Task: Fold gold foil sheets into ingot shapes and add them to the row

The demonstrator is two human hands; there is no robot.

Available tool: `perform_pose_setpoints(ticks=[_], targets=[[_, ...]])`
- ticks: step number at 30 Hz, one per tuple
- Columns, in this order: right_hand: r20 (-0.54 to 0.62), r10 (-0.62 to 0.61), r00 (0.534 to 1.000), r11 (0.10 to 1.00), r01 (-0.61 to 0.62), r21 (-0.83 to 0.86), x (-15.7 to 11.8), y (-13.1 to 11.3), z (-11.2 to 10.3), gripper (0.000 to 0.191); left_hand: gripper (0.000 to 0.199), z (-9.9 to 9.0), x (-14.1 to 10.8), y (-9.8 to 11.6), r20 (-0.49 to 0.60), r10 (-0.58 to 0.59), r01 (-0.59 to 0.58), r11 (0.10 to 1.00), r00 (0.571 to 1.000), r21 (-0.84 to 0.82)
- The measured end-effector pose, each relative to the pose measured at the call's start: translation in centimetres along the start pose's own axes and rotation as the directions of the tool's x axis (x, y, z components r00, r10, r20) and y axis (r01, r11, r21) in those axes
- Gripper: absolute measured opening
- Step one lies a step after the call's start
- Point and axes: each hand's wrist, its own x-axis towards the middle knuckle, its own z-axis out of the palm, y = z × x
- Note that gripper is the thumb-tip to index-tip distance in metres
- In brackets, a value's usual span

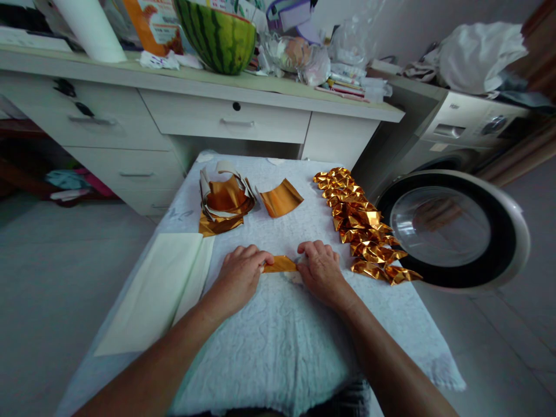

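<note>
A narrow folded strip of gold foil paper (280, 264) lies across the cloth in front of me. My left hand (243, 269) pinches its left end between thumb and fingers. At the other end my right hand (321, 267) grips it the same way, fingers curled. Beyond the hands rests a single curved gold foil sheet (281, 198). To its left sits a curled stack of gold foil sheets (226, 197) with pale backs. Several crumpled, folded gold foil pieces (351, 214) form a long row on the right.
The pale cloth (278, 347) covers the table, with white paper sheets (152, 292) on its left. Behind stands a counter with drawers (234, 119), holding a cut watermelon (217, 37), a paper roll (89, 29) and plastic bags. A washing machine's open door (452, 229) juts out at right.
</note>
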Motion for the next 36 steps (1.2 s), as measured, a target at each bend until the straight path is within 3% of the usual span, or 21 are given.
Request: perform_pose_setpoints(ticks=[9, 12, 16, 27, 36], targets=[[-0.03, -0.049, 0.998, 0.991, 0.052, 0.122, 0.1, 0.3, -0.3, 0.017, 0.034, -0.4, 0.0, 0.5, 0.014, 0.0, 0.0, 1.0, 1.0, 0.002], [-0.029, -0.155, 0.988, 0.966, 0.157, 0.205, -0.1, 0.0, -0.3, 0.018, 0.03, -0.4, 0.0, 0.6, 0.005, -0.005, 0.005, 1.0, 1.0, 0.009], [-0.017, -0.28, 0.96, 0.944, 0.278, 0.175, -0.2, -0.6, -0.1, 0.024, 0.02, -0.5, -0.1, 0.8, 0.0, 0.007, -0.007, 1.0, 1.0, 0.028], [-0.077, -0.294, 0.953, 0.929, 0.304, 0.21, 0.3, -0.6, 0.4, 0.014, 0.016, -0.4, 0.0, 0.9, -0.06, 0.015, -0.014, 1.0, 0.998, 0.003], [-0.132, -0.291, 0.948, 0.889, 0.319, 0.329, 0.3, -0.7, -0.1, 0.012, 0.013, -0.8, 0.0, 1.2, -0.129, -0.009, -0.025, 0.966, 0.992, -0.259]])
